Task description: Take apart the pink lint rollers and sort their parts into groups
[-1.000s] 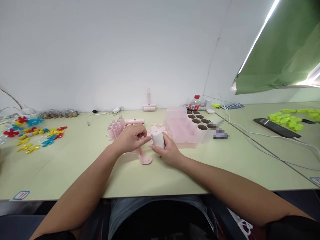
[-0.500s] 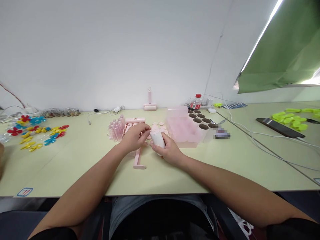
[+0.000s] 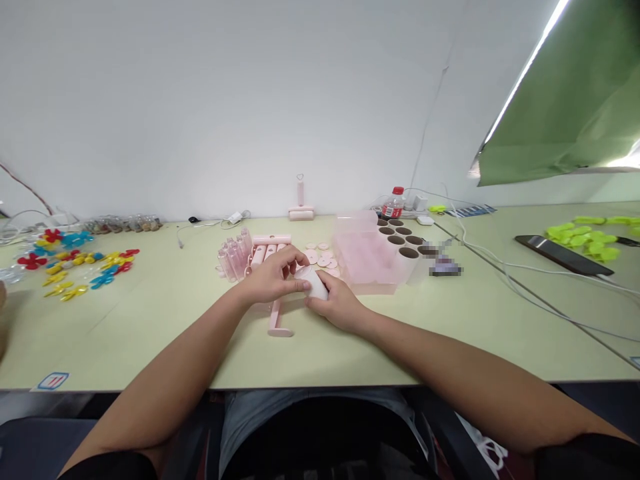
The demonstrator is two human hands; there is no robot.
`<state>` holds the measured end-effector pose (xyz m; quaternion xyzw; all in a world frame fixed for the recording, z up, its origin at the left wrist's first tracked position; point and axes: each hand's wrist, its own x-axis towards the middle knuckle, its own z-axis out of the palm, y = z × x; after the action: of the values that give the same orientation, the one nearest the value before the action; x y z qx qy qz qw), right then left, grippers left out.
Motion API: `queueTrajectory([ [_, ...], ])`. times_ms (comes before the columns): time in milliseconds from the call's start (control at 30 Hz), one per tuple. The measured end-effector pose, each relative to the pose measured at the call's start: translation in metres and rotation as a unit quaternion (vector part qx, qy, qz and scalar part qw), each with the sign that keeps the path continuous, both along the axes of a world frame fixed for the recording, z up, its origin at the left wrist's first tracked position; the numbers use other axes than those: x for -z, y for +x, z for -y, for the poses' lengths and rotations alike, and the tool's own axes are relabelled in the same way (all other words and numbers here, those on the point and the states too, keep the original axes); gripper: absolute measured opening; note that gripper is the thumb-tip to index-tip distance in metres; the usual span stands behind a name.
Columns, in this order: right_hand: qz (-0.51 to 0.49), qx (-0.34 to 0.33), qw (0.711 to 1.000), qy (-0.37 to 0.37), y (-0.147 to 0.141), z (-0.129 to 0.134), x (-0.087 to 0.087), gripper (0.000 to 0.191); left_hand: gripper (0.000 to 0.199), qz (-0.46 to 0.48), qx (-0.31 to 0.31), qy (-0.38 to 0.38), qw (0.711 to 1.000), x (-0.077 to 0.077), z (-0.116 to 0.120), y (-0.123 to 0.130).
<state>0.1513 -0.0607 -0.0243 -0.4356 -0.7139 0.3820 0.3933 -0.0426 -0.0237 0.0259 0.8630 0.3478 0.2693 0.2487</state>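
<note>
A white roll [image 3: 316, 285] is between my two hands above the table. My right hand [image 3: 340, 303] is wrapped round its lower right side. At the roll's upper end my left hand [image 3: 277, 275] grips the rim with thumb and fingers. Under and behind my left hand lie pink roller frames [image 3: 273, 239], and one pink handle piece [image 3: 280, 331] sticks out toward me. Pink round discs [image 3: 324, 261] are spread just behind the roll. Clear pink tubes [image 3: 233, 259] stand to the left.
Right of my hands is a translucent pink box [image 3: 373, 289], beside several brown-cored rolls [image 3: 409, 253]. A bottle [image 3: 394, 203] and a finished-looking roller [image 3: 301, 213] stand by the wall. Colourful flower pieces [image 3: 75, 263] lie left; a phone [image 3: 563, 255] and cables lie right.
My left hand has moved right onto the roll's upper end and now grips it. The roll is tilted more to the left, and more discs show behind it.
</note>
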Motion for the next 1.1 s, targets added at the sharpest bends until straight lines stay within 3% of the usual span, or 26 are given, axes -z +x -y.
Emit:
queueTrajectory([
  [167, 0.004, -0.011, 1.000, 0.004, 0.000, 0.000, 0.000, 0.033, 0.042, -0.042, 0.002, -0.036, 0.998, -0.005, -0.001, -0.005],
  [267, -0.006, -0.001, 1.000, -0.013, 0.000, 0.000, 0.001, 0.028, 0.046, 0.004, -0.015, -0.090, 0.996, 0.000, -0.004, -0.003],
  [367, -0.064, -0.004, 0.991, -0.120, -0.003, 0.001, 0.000, 0.025, 0.049, 0.115, -0.033, -0.187, 0.975, 0.006, -0.007, 0.003],
  [433, -0.130, -0.015, 0.967, -0.217, -0.005, 0.003, -0.001, 0.027, 0.049, 0.183, -0.058, -0.233, 0.953, 0.008, -0.008, 0.009],
  [600, -0.246, -0.025, 0.891, -0.382, -0.007, 0.005, -0.006, 0.024, 0.051, 0.232, -0.136, -0.239, 0.933, 0.008, -0.006, 0.021],
  [767, -0.270, -0.011, 0.880, -0.390, -0.005, 0.003, -0.006, 0.025, 0.040, 0.201, -0.162, -0.206, 0.944, 0.008, -0.003, 0.023],
  [900, -0.287, -0.017, 0.888, -0.359, -0.004, 0.003, -0.007, 0.028, 0.031, 0.161, -0.103, -0.207, 0.959, 0.009, 0.001, 0.024],
  [1000, -0.335, -0.030, 0.868, -0.365, -0.005, 0.003, -0.010, 0.032, 0.036, 0.176, -0.079, -0.211, 0.958, 0.011, 0.000, 0.023],
  [1100, -0.392, -0.043, 0.840, -0.372, -0.004, 0.001, -0.012, 0.034, 0.037, 0.241, -0.112, -0.204, 0.942, 0.013, -0.006, 0.018],
])
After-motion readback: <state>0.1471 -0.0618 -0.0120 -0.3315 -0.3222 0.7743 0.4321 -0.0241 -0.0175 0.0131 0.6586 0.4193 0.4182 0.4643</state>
